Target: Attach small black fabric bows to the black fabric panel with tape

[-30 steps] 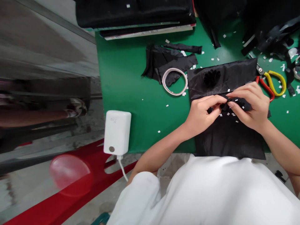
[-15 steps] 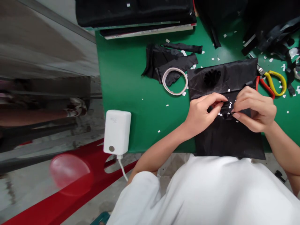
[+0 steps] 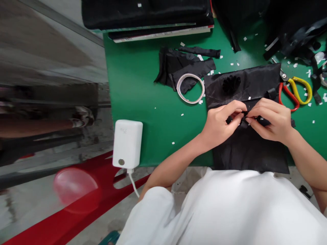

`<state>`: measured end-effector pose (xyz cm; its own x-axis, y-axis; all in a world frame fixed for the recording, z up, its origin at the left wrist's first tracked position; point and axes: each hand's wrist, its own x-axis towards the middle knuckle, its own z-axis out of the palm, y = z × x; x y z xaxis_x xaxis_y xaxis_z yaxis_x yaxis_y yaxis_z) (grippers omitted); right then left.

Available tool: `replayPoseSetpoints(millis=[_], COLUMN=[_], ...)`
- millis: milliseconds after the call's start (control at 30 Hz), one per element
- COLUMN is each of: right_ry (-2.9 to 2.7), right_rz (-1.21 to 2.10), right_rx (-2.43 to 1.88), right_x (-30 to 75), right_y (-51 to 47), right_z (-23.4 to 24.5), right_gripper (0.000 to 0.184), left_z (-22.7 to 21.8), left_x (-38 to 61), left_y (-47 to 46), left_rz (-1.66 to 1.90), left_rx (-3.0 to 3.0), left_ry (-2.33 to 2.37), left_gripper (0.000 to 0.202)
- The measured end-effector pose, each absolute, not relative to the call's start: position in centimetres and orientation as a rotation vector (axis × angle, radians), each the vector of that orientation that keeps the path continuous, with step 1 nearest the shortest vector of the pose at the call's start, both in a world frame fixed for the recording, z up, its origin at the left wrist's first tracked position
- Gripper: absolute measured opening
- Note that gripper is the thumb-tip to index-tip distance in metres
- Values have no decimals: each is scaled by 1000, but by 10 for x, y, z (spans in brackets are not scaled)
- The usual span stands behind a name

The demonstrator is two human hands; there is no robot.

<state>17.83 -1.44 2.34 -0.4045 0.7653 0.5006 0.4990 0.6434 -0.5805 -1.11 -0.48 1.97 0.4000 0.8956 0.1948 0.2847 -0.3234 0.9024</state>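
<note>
My left hand and my right hand meet over a sheet of black fabric on the green table. Both pinch a small gathered piece of black fabric between thumbs and fingertips, just above the sheet. A finished black fabric flower lies on the far part of the sheet, above my hands.
Red and yellow scissors lie right of my right hand. A roll of tape and black scraps sit to the left. Stacked black material lines the far edge. A white adapter hangs at the near edge. White paper bits lie scattered.
My right hand drew back to the right, then came in again to meet the left at the small black piece. My left hand stayed almost still.
</note>
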Motion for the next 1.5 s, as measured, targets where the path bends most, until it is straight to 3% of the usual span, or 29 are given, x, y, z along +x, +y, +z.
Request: replayPoseSetpoints(millis=[567, 1067, 1500], right_ry=[-2048, -1986, -2024], right_rz=[426, 125, -25], right_rx=[-1042, -989, -959], right_x=[175, 175, 172], right_y=[-17, -17, -21], right_z=[26, 17, 10], right_gripper=[11, 9, 24], left_z=[22, 22, 22], left_x=[-10, -10, -10], left_y=[-7, -9, -9], left_rz=[943, 991, 942], left_rx=[1603, 1832, 1639], left_ry=[1069, 1067, 1038], left_gripper=[8, 12, 12])
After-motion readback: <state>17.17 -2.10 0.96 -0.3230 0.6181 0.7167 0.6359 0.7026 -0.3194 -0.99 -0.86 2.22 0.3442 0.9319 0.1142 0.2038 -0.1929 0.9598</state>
